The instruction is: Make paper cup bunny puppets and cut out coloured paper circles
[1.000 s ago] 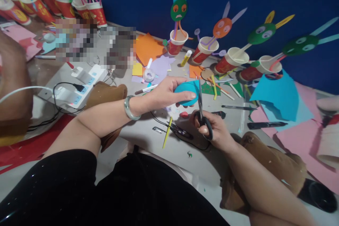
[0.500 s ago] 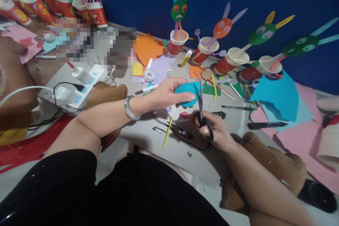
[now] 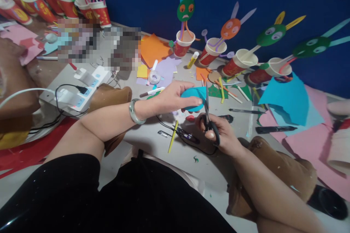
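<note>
Pinched in my left hand (image 3: pixel 177 96) is a piece of blue paper (image 3: pixel 193 94) with a rounded outline, the thumb on top and the fingers beneath. My right hand (image 3: pixel 218 133) grips a pair of scissors (image 3: pixel 207 118) by its black handles, blades pointing away from me. The blades meet the paper's right edge. Below the hands lie a yellow stick (image 3: pixel 172 137), a hair-clip-like metal piece (image 3: pixel 164 134) and a dark tool with a black cord (image 3: pixel 187 135). A small red piece (image 3: pixel 190 118) rests between the hands.
Red paper cups (image 3: pixel 183 45) with paper-faced figures line the blue wall. A power strip (image 3: pixel 90 85) with cables stands at left. Blue paper sheets (image 3: pixel 287 98) and pink sheets lie at right. A glue stick (image 3: pixel 193 60) and a tape roll (image 3: pixel 154 77) are behind my hands.
The scissor blades have drawn closer together at the paper's right edge. The blue paper has shifted very slightly; both hands stay in nearly the same place.
</note>
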Demonstrator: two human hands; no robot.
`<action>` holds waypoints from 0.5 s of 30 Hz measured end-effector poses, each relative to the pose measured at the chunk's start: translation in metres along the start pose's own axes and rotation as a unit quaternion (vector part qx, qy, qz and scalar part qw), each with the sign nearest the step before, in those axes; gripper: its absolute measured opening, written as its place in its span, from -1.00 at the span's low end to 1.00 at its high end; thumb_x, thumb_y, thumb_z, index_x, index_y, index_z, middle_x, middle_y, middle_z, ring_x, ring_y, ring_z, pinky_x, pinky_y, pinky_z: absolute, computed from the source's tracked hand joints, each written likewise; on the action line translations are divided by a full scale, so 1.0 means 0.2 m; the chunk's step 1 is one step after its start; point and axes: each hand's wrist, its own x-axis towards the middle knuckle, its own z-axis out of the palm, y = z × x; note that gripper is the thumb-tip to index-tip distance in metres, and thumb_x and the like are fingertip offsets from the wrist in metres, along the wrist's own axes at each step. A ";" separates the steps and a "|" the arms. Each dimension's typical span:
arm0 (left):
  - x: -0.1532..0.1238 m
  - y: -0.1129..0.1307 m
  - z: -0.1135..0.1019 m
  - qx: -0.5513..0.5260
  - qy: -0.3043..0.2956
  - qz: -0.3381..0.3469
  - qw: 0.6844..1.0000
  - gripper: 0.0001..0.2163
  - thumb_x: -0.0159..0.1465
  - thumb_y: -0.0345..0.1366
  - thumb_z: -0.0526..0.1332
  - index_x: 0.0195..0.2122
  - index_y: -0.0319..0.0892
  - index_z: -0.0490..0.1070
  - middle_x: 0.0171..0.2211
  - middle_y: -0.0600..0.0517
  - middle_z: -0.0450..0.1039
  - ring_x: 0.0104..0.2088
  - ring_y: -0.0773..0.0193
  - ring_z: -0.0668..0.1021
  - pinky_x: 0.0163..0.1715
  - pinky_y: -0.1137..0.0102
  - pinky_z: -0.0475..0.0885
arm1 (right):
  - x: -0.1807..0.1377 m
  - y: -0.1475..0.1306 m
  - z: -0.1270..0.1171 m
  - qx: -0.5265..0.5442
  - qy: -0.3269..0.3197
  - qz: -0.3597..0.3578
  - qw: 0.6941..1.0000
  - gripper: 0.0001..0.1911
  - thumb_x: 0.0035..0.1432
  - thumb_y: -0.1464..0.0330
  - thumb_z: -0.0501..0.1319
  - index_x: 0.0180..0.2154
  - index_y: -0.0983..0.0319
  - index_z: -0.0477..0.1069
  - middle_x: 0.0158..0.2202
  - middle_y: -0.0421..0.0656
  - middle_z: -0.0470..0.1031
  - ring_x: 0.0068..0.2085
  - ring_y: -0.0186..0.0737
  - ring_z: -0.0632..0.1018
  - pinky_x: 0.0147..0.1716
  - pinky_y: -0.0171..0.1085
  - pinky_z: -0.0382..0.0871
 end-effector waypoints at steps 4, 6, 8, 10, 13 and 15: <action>0.00 0.01 0.00 0.013 0.003 -0.006 1.000 -0.72 0.21 -0.16 0.46 -0.44 -0.13 0.38 -0.55 0.15 0.40 -0.52 0.45 0.41 -0.51 0.47 0.30 | 0.00 0.00 0.00 -0.009 0.000 0.006 1.000 -0.18 0.07 -0.47 0.40 -0.48 0.16 0.37 -0.47 -0.22 0.42 -0.42 -0.24 0.37 -0.36 -0.21 0.30; 0.00 0.01 0.01 0.015 0.000 -0.004 1.000 -0.72 0.22 -0.16 0.45 -0.45 -0.13 0.38 -0.55 0.15 0.40 -0.52 0.45 0.41 -0.51 0.47 0.31 | 0.00 0.00 0.00 -0.013 0.000 0.007 1.000 -0.17 0.07 -0.48 0.39 -0.48 0.16 0.37 -0.48 -0.21 0.43 -0.43 -0.25 0.36 -0.37 -0.21 0.30; 0.00 0.01 0.01 0.017 -0.004 -0.004 1.000 -0.73 0.23 -0.17 0.44 -0.44 -0.13 0.39 -0.55 0.14 0.42 -0.52 0.44 0.42 -0.50 0.46 0.32 | 0.00 0.00 0.00 -0.013 0.000 0.006 1.000 -0.17 0.07 -0.48 0.39 -0.49 0.16 0.37 -0.48 -0.21 0.43 -0.43 -0.25 0.36 -0.36 -0.22 0.30; 0.00 0.01 0.00 0.020 -0.005 -0.003 1.000 -0.74 0.24 -0.17 0.44 -0.44 -0.14 0.41 -0.55 0.14 0.43 -0.52 0.43 0.43 -0.50 0.46 0.33 | 0.00 0.00 0.00 -0.010 -0.002 0.003 1.000 -0.17 0.07 -0.47 0.40 -0.49 0.16 0.37 -0.47 -0.21 0.43 -0.43 -0.26 0.37 -0.37 -0.22 0.30; 0.00 0.01 0.00 0.022 -0.005 0.001 1.000 -0.76 0.25 -0.18 0.43 -0.42 -0.15 0.44 -0.52 0.12 0.47 -0.50 0.42 0.47 -0.48 0.45 0.36 | 0.00 0.00 0.00 -0.007 -0.003 -0.004 1.000 -0.18 0.09 -0.45 0.41 -0.49 0.17 0.37 -0.46 -0.21 0.44 -0.43 -0.27 0.37 -0.37 -0.23 0.31; -0.01 0.01 0.00 0.017 -0.011 0.004 1.000 -0.78 0.26 -0.19 0.43 -0.41 -0.16 0.45 -0.51 0.10 0.50 -0.48 0.41 0.49 -0.46 0.45 0.39 | 0.00 0.00 0.00 -0.007 -0.002 -0.005 1.000 -0.19 0.10 -0.44 0.41 -0.49 0.17 0.37 -0.47 -0.21 0.43 -0.44 -0.28 0.37 -0.36 -0.22 0.34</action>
